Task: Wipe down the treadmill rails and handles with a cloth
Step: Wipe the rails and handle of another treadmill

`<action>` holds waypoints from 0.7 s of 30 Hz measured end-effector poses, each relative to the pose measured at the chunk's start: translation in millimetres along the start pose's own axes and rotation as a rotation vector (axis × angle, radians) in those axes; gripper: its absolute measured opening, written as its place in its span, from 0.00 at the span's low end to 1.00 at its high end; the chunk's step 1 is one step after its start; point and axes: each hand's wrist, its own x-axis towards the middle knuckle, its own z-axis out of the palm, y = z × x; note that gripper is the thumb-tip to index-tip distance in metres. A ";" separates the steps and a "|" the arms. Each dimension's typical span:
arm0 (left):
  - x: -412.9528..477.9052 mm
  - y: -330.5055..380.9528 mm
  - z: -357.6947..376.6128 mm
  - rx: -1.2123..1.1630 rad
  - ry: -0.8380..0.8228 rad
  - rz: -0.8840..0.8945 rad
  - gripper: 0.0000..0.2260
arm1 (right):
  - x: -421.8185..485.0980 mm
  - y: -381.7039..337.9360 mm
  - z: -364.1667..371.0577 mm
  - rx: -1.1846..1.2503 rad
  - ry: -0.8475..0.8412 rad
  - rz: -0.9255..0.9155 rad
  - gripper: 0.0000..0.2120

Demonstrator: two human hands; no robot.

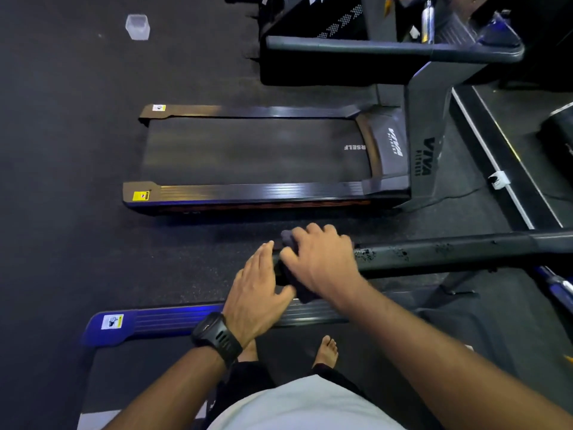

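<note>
A black, worn handrail (449,252) of the near treadmill runs from the right edge to the frame's middle. My right hand (319,259) grips a dark cloth (290,240) wrapped round the rail's free end; most of the cloth is hidden under the fingers. My left hand (259,293), with a black watch on the wrist, lies beside it with straight fingers, its fingertips touching the rail's tip. Below the hands runs the near treadmill's blue-lit side rail (173,321).
A second treadmill (257,150) lies beyond, with its own handrail (387,46) and grey upright (428,144). A clear plastic cup (137,27) stands on the dark floor at the upper left. My bare feet (325,352) stand on the near belt.
</note>
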 end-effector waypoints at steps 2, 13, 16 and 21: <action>1.6 -2.0 5.3 -0.018 0.020 0.004 0.39 | -18.3 -1.4 9.7 -0.034 0.113 -0.149 0.24; 2.4 0.1 8.2 0.022 0.052 -0.002 0.39 | -8.0 8.7 3.1 -0.039 0.064 -0.114 0.23; 4.1 -1.0 10.3 -0.002 0.062 -0.013 0.40 | 0.8 7.5 3.7 -0.015 0.037 -0.257 0.24; 1.8 1.7 11.1 0.066 0.085 0.008 0.39 | 40.4 18.9 -10.8 0.043 -0.250 -0.031 0.26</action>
